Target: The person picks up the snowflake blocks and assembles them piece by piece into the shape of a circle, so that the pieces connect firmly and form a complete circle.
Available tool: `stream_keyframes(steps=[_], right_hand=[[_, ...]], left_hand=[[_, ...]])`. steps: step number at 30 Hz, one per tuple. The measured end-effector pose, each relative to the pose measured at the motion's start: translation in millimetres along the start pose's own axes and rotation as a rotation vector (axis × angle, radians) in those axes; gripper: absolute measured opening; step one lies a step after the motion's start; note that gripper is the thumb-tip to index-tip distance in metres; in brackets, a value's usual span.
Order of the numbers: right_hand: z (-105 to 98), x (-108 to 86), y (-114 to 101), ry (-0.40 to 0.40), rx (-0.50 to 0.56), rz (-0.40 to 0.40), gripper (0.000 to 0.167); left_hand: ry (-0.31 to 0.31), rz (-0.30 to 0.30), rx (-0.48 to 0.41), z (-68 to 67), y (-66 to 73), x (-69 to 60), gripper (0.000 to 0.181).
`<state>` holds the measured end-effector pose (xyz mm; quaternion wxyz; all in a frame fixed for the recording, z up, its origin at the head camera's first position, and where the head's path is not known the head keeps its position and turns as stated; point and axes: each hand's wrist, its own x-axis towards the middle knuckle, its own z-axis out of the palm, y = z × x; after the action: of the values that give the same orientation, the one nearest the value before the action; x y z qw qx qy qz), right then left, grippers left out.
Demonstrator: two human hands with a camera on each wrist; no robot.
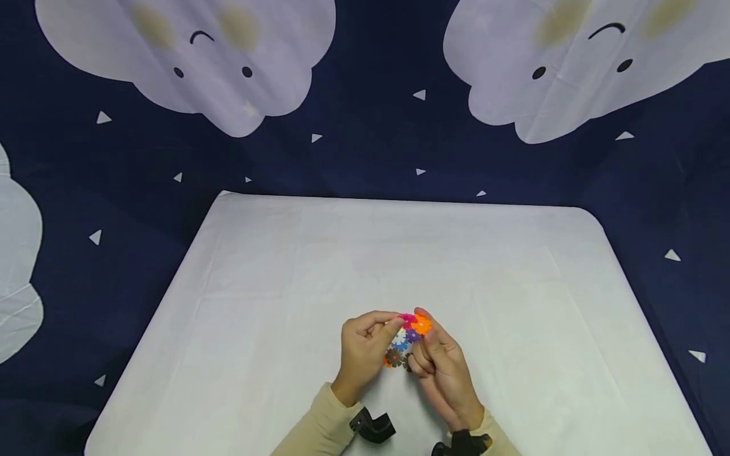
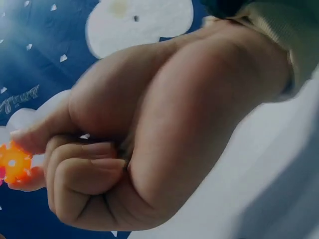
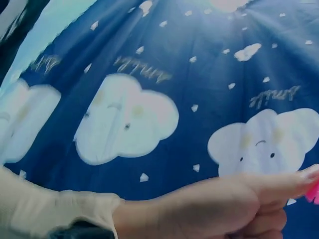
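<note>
My left hand pinches a pink flower-shaped plastic piece between thumb and forefinger. Right beside it, an orange flower-shaped piece is pinched by my right hand. The two pieces touch or overlap; whether they are joined cannot be told. Below them, between the hands, more flower pieces cluster: purple, white, blue and brown. Fingers partly hide this cluster. The left wrist view has the orange piece at its left edge; the right wrist view catches the pink piece.
A white-covered table spreads around the hands. Behind and beside it hangs dark blue cloth with white clouds and small triangles. Black wrist mounts sit at both beige sleeves.
</note>
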<state>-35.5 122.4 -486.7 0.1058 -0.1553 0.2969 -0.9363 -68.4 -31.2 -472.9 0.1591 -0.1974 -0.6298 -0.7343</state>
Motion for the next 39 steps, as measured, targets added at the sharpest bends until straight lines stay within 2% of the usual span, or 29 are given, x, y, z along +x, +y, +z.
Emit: stream_keyframes(steps=[6, 11, 15, 17, 20, 21, 25, 27, 28, 30, 34, 39], right_hand=[[-2.8, 2.0, -5.8, 0.020, -0.174, -0.015, 0.043], [-7.9, 3.6, -8.2, 0.110, -0.389, -0.045, 0.039], [-12.5, 4.6, -13.5, 0.193, -0.534, -0.031, 0.041], [-16.5, 5.5, -17.8, 0.236, -0.616, -0.025, 0.042], [-29.0, 5.7, -25.4, 0.264, -0.870, -0.070, 0.041], [-34.6, 5.3, -27.6, 0.265, -0.995, -0.095, 0.039], [-59.6, 1.8, -32.4, 0.204, -1.609, -0.213, 0.033], [-68.3, 0.3, -32.3, 0.159, -1.825, -0.234, 0.032], [-70.5, -0.5, -32.1, 0.137, -1.890, -0.225, 0.033], [-72.9, -2.2, -30.8, 0.107, -1.948, -0.163, 0.035], [-72.3, -5.4, -28.6, 0.061, -1.968, -0.062, 0.039], [-71.5, -5.0, -28.0, 0.020, -1.923, -0.031, 0.029]], left_hand=[[-0.029, 0.034, 0.019, -2.1, -1.3, 2.8, 0.013], [-0.061, 0.034, 0.049, -9.5, -7.5, 2.3, 0.014], [-0.066, 0.011, 0.067, -12.3, -8.5, 3.3, 0.013], [-0.046, -0.035, 0.062, -14.0, -8.4, 4.2, 0.011], [0.019, -0.146, 0.022, -17.3, -9.0, 4.9, 0.010], [0.045, -0.187, -0.004, -18.2, -9.0, 5.2, 0.011], [0.136, -0.330, -0.123, -22.2, -11.4, 6.2, 0.022], [0.164, -0.371, -0.165, -23.6, -13.1, 7.2, 0.028], [0.177, -0.389, -0.183, -24.4, -14.1, 7.6, 0.030], [0.200, -0.419, -0.218, -25.6, -16.0, 8.2, 0.032], [0.250, -0.470, -0.278, -27.7, -18.9, 8.4, 0.031], [0.279, -0.465, -0.278, -29.1, -19.4, 7.1, 0.030]])
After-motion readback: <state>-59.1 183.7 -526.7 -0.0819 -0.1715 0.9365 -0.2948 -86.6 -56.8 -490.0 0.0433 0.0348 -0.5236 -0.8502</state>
